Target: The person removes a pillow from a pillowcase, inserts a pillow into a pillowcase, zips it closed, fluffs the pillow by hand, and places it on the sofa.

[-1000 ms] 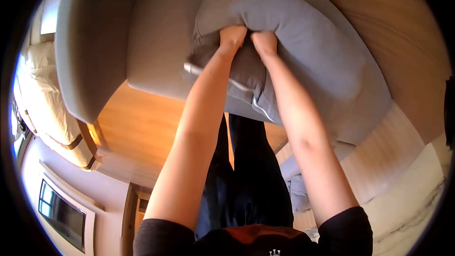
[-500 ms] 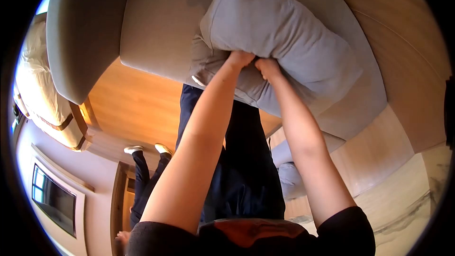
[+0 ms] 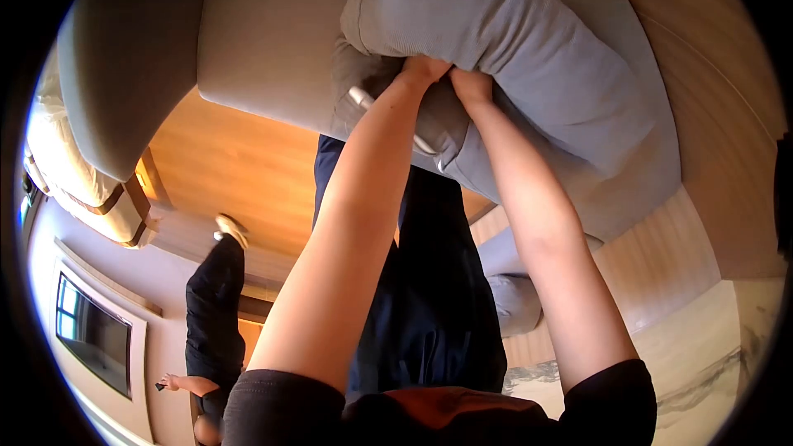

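Observation:
A large grey cushion [image 3: 529, 41] with a ribbed cover lies folded on the grey sofa [image 3: 273, 41]. My left hand [image 3: 426, 70] and my right hand [image 3: 472, 87] are side by side at its near edge, closed on the cover, with the fingertips hidden in the fabric. Below my hands, a darker flap of the cover [image 3: 442, 120] hangs open, with a pale strip [image 3: 360, 98] along its edge.
A person [image 3: 216, 310] in dark trousers stands at the lower left, near a wall-mounted screen [image 3: 93, 334]. The wooden floor [image 3: 239, 157] shows beyond the sofa. A white-covered bed [image 3: 74, 165] is at the far left, and another grey cushion [image 3: 516, 304] lies below my right forearm.
The cushion has risen and folded over since the first frame, with both my hands still at its edge. The other person has come into view at the lower left and moved.

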`<action>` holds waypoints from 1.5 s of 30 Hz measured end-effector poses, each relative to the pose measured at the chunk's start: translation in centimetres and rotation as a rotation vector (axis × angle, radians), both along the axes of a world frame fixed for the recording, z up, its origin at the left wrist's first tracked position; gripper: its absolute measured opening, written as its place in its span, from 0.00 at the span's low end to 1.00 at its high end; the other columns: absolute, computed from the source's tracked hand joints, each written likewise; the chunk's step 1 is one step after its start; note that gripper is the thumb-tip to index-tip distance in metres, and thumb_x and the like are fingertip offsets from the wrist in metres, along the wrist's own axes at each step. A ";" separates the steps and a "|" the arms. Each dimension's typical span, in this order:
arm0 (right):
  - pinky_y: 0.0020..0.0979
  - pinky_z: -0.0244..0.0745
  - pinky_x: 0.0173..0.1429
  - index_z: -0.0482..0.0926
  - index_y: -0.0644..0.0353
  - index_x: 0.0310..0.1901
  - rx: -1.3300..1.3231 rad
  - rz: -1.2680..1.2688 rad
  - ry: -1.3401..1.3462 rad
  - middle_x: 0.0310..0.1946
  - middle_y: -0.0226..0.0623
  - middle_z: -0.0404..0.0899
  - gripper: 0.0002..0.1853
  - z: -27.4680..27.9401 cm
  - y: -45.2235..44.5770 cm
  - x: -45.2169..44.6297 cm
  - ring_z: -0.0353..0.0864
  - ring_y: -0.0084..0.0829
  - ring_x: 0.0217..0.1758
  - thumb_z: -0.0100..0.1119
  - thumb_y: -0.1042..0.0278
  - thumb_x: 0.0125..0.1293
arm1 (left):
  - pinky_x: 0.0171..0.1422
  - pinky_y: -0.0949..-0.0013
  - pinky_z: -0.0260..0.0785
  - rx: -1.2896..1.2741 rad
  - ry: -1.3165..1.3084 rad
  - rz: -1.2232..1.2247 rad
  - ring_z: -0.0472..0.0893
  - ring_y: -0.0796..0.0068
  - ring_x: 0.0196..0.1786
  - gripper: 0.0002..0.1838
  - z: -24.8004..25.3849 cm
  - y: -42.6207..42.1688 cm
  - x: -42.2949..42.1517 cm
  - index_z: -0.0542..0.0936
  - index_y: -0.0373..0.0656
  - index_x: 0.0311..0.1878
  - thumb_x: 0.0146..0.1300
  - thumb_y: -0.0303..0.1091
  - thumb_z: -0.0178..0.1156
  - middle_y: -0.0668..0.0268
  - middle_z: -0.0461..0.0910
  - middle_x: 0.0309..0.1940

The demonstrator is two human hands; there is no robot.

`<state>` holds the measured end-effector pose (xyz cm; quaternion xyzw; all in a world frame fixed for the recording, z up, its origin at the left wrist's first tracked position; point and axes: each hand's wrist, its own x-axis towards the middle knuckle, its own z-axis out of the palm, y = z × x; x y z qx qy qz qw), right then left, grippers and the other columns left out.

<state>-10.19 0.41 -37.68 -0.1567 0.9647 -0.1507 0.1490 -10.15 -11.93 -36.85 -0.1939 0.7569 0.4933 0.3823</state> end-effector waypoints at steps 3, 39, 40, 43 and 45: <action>0.42 0.70 0.48 0.81 0.58 0.32 0.272 0.257 -0.116 0.36 0.45 0.80 0.10 2.0 -0.3 -1.7 0.77 0.43 0.46 0.50 0.67 0.52 | 0.43 0.65 0.69 0.020 -0.145 0.041 0.77 0.67 0.28 0.35 -3.1 1.2 -0.7 0.62 0.41 0.62 0.61 0.59 0.40 0.61 0.72 0.53; 0.39 0.65 0.58 0.78 0.66 0.43 0.047 -0.151 -0.406 0.48 0.54 0.74 0.19 5.2 -8.2 -9.6 0.73 0.47 0.53 0.42 0.64 0.58 | 0.57 0.62 0.65 -0.369 0.082 -0.269 0.75 0.61 0.52 0.19 1.9 -5.8 -8.6 0.77 0.51 0.50 0.61 0.45 0.44 0.57 0.76 0.50; 0.39 0.67 0.56 0.78 0.66 0.42 0.105 -0.030 -0.356 0.47 0.53 0.75 0.18 4.3 -7.5 -9.3 0.74 0.46 0.51 0.43 0.64 0.58 | 0.61 0.62 0.62 -0.324 0.008 -0.184 0.73 0.60 0.56 0.21 3.6 -5.6 -8.9 0.75 0.51 0.54 0.62 0.47 0.43 0.56 0.74 0.53; 0.39 0.69 0.51 0.78 0.64 0.42 0.158 0.137 -0.254 0.45 0.48 0.77 0.16 1.2 -5.3 -6.8 0.77 0.42 0.48 0.45 0.65 0.58 | 0.64 0.63 0.58 -0.260 0.045 -0.167 0.69 0.60 0.59 0.24 3.2 -4.8 -7.2 0.72 0.49 0.56 0.62 0.49 0.42 0.56 0.71 0.56; 0.36 0.69 0.52 0.77 0.63 0.44 0.158 0.151 -0.360 0.46 0.46 0.77 0.16 1.0 -3.9 -4.6 0.77 0.37 0.49 0.46 0.66 0.58 | 0.66 0.63 0.55 -0.196 0.126 -0.187 0.66 0.60 0.62 0.25 1.8 -3.9 -4.9 0.70 0.48 0.58 0.62 0.50 0.42 0.56 0.68 0.58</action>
